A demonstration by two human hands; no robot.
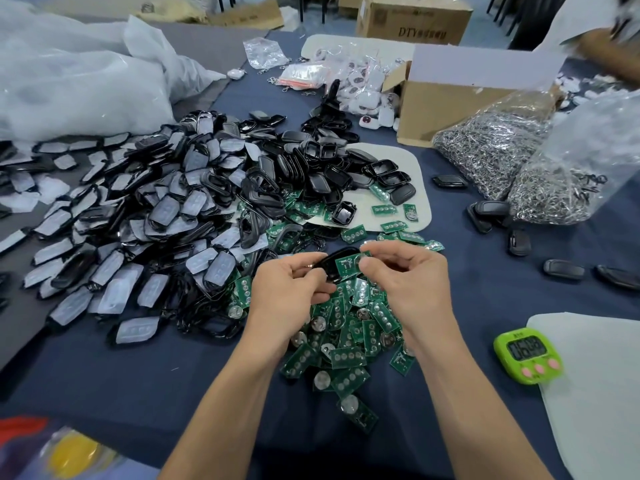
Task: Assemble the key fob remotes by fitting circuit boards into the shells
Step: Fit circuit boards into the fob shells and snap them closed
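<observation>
My left hand [289, 289] grips a black key fob shell [333, 263] above the table. My right hand [403, 278] pinches a green circuit board [348, 264] that lies against the shell's open side. Under both hands spreads a heap of loose green circuit boards [349, 334] with round button cells. A large pile of black shells with grey button pads [156, 216] lies to the left. Empty black shell halves [346, 168] are heaped further back.
A green timer [528, 355] sits at the right on a pale mat [595, 386]. Clear bags of metal rings [519, 168], an open cardboard box [450, 98] and white plastic bags [76, 74] ring the dark blue tablecloth [138, 375]. Finished black fobs [564, 269] lie at the right. Another person's arm [606, 53] shows at top right.
</observation>
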